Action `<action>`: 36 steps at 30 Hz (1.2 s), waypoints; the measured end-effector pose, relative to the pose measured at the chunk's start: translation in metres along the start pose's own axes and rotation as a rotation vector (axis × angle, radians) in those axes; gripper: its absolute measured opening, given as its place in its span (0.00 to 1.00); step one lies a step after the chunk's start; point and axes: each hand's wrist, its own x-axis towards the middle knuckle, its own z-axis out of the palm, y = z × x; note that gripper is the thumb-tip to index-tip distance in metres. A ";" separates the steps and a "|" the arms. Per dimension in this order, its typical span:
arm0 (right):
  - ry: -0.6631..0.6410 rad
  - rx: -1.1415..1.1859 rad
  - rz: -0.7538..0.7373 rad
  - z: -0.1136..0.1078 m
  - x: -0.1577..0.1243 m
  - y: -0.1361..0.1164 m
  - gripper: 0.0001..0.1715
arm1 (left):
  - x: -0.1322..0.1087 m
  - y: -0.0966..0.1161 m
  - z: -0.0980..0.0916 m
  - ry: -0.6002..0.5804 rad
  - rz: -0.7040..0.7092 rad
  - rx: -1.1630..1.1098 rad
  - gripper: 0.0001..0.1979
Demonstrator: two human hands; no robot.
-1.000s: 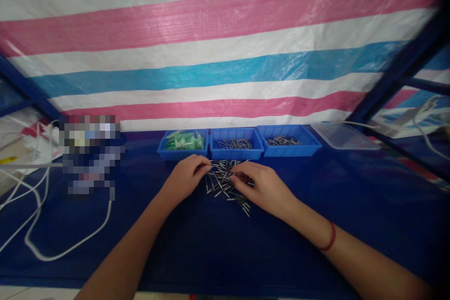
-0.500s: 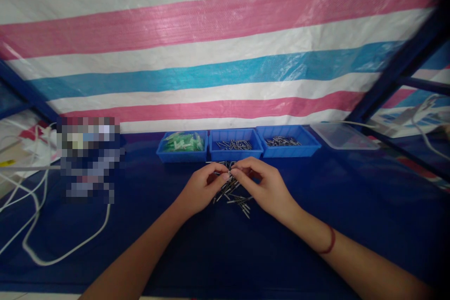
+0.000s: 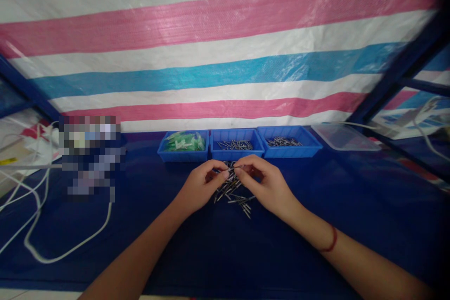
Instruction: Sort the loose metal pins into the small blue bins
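My left hand [image 3: 206, 182] and my right hand [image 3: 262, 180] meet fingertip to fingertip over the dark blue table [image 3: 225, 253]. Between the pinched fingers runs a thin, dark metal rod-like piece [image 3: 232, 168], gripped at its two ends; its exact kind is too small to make out. Below and around the fingers lies a loose pile of slim metal rods [image 3: 225, 191], dark with silvery ends. Several of them fan out towards me [image 3: 243, 205]. My fingers partly cover the pile.
Behind my hands stand three blue bins: the left bin [image 3: 183, 156] holds green plastic packets, the middle bin [image 3: 237, 153] and right bin [image 3: 291, 151] small metal pieces. A clear plastic lid [image 3: 346, 138] lies to the right. White cables [image 3: 66, 257] loop at the left. A striped sheet [image 3: 211, 75] hangs behind.
The fingertips of my right hand have drawn slightly away from the left ones, so the thin dark piece now shows between them. The pile and bins look the same.
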 end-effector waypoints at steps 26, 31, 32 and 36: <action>-0.023 -0.635 -0.139 -0.064 0.030 0.028 0.07 | -0.007 -0.009 -0.076 -0.334 -0.107 0.582 0.25; -0.585 -0.530 -0.083 -0.049 0.010 0.009 0.35 | -0.007 0.001 -0.062 -0.397 -0.171 0.597 0.35; -0.600 -0.536 -0.078 -0.046 0.007 0.009 0.42 | -0.007 0.002 -0.059 -0.412 -0.161 0.588 0.34; -0.634 -0.490 -0.080 -0.037 0.005 0.012 0.37 | -0.007 0.002 -0.043 -0.387 -0.051 0.629 0.28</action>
